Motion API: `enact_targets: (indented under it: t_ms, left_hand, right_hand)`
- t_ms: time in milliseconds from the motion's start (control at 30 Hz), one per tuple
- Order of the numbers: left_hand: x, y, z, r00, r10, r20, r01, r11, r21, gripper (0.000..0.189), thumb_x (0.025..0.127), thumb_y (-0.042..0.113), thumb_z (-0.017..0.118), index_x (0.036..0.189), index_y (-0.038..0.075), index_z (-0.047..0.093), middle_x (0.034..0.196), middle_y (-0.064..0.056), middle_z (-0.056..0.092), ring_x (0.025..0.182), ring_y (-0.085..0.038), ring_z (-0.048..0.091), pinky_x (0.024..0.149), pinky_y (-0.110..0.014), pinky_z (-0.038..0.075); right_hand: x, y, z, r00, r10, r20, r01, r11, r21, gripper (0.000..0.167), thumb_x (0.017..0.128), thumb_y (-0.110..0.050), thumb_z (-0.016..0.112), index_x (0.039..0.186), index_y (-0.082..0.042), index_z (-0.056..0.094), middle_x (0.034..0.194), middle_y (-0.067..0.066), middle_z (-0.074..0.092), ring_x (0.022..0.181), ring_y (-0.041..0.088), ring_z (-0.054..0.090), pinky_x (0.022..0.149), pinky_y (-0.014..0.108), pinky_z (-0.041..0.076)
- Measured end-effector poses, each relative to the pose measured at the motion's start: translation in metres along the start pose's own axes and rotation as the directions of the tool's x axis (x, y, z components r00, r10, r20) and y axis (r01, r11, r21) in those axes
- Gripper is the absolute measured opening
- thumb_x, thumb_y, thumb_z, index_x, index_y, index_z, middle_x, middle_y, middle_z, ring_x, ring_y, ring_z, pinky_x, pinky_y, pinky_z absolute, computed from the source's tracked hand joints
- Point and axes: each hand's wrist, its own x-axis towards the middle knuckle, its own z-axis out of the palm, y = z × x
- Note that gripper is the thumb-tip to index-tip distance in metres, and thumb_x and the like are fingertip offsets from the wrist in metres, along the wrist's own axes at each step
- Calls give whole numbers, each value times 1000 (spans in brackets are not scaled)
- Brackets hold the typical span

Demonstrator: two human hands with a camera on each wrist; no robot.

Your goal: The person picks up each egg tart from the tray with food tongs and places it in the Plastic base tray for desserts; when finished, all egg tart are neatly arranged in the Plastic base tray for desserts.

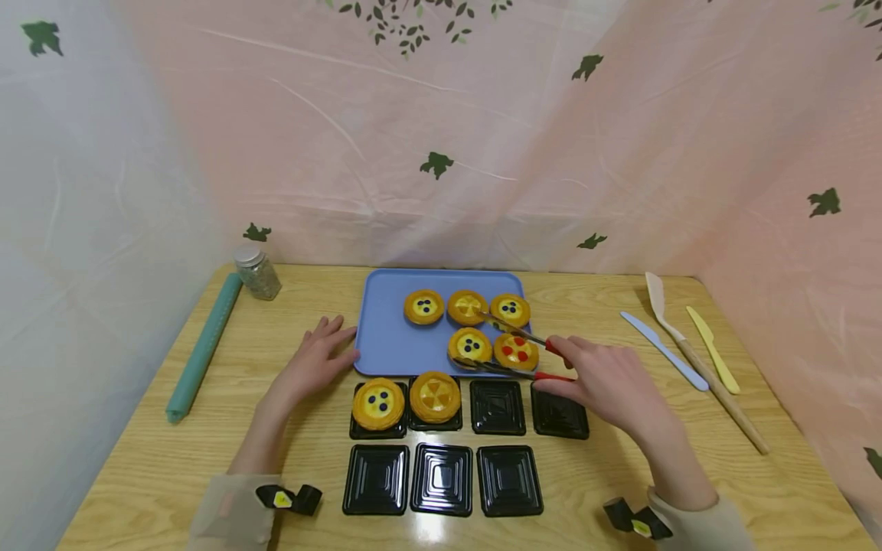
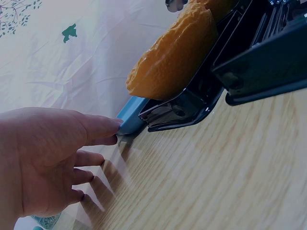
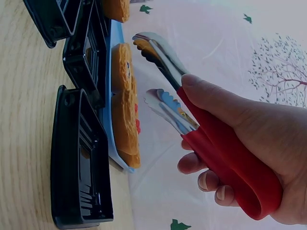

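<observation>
My right hand grips tongs with red handles and scalloped metal tips. The tongs stand spread over the right part of a blue tray, tips pointing left. On the tray lie several tarts: a yellow-topped tart at the upper tip, a blueberry tart by the lower one, and a tart with red pieces between the arms. My left hand touches the tray's left edge, fingers spread. Another blueberry tart and a second yellow-topped tart sit in black square containers in front.
Several bare black containers stand in two rows before the tray. At left are a teal roll and a glass jar. To the right lie a spatula, a blue knife and a yellow knife.
</observation>
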Motion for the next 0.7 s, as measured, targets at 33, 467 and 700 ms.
enact_targets:
  t_ms: [33,467,700]
  left_hand:
    - [0,0,0,1000,-1,0,1,1000,1,55,105,25,58,150,-3,48,164,-35,26,155,-57,11,124,-74,6]
    - [0,2,-1,1000,2,-1,-2,1000,-2,55,104,25,58,150,-4,48,164,-35,27,155,-57,11,124,-75,6]
    - [-1,1,0,1000,-3,-2,3,1000,-4,55,105,25,58,150,-3,48,164,-34,26,155,-56,11,124,-74,6]
  right_hand:
    - [0,0,1,1000,-2,1,2,1000,-2,57,85,-61,75,122,-18,70,83,-3,70,51,5,44,44,24,27]
    - [1,-4,6,998,-52,-38,50,997,-56,62,84,-61,75,126,-16,70,85,0,73,49,7,47,42,23,27]
    - [1,-5,8,998,-55,-43,52,995,-80,61,84,-62,74,125,-17,70,91,2,76,48,7,45,41,24,25]
